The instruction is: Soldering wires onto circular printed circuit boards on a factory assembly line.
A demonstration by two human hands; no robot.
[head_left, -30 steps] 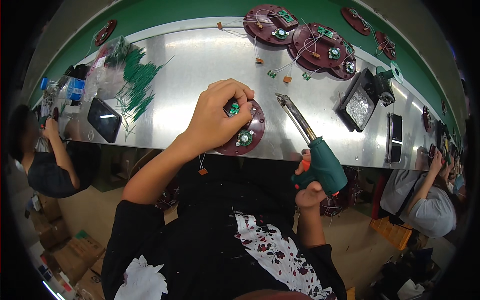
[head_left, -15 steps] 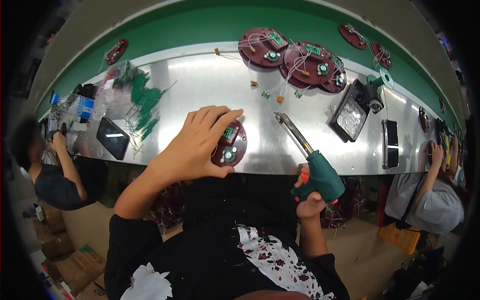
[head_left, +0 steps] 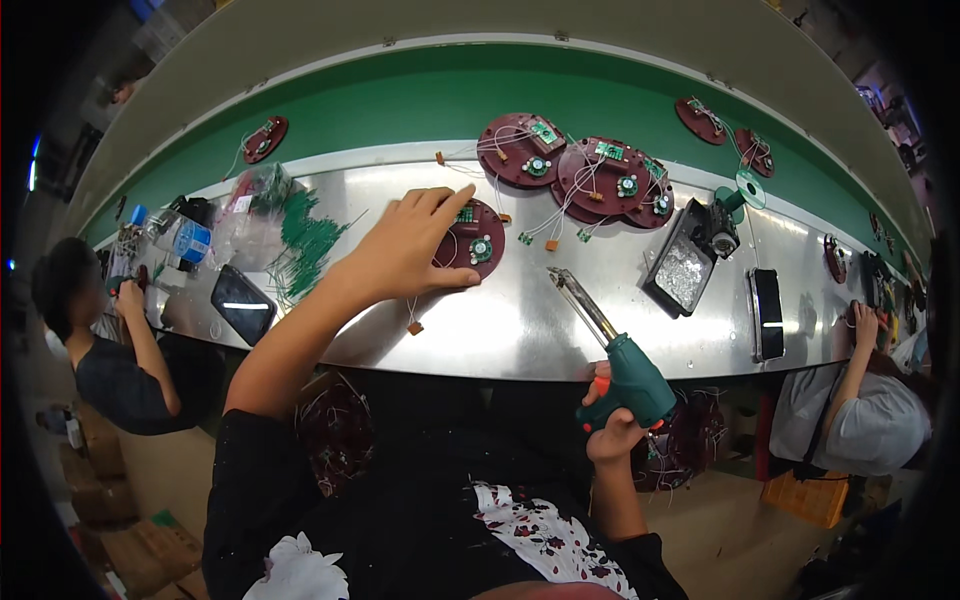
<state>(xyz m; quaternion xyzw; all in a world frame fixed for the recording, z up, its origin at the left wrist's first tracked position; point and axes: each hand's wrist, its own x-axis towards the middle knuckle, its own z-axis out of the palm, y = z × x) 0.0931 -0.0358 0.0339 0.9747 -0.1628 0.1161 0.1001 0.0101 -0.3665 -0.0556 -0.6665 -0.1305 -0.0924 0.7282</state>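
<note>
A dark red round plate (head_left: 492, 254), fitted with a small green circuit board and a round green-and-silver part, lies on the metal bench. My left hand (head_left: 408, 240) spreads over its left side, the thumb at the near edge and the fingers stretched toward the far edge. White wires run from under this hand to a small orange connector (head_left: 415, 328). Over the bench's front edge, my right hand (head_left: 612, 435) is closed round the handle of a green soldering gun (head_left: 640, 385). Its metal tip points up and left, apart from the plate.
Several wired red plates (head_left: 608, 185) overlap at the back. A black tray (head_left: 682, 262) and a solder spool (head_left: 748, 190) stand right, near a black phone (head_left: 767, 313). Green wire pieces (head_left: 308, 240), another phone (head_left: 243, 305) and a bottle (head_left: 190, 240) lie left. Co-workers sit both sides.
My left hand and the plate have moved farther from the bench's front edge, and the orange connector has come into sight. My right hand keeps the soldering gun near the front edge. The view has shifted.
</note>
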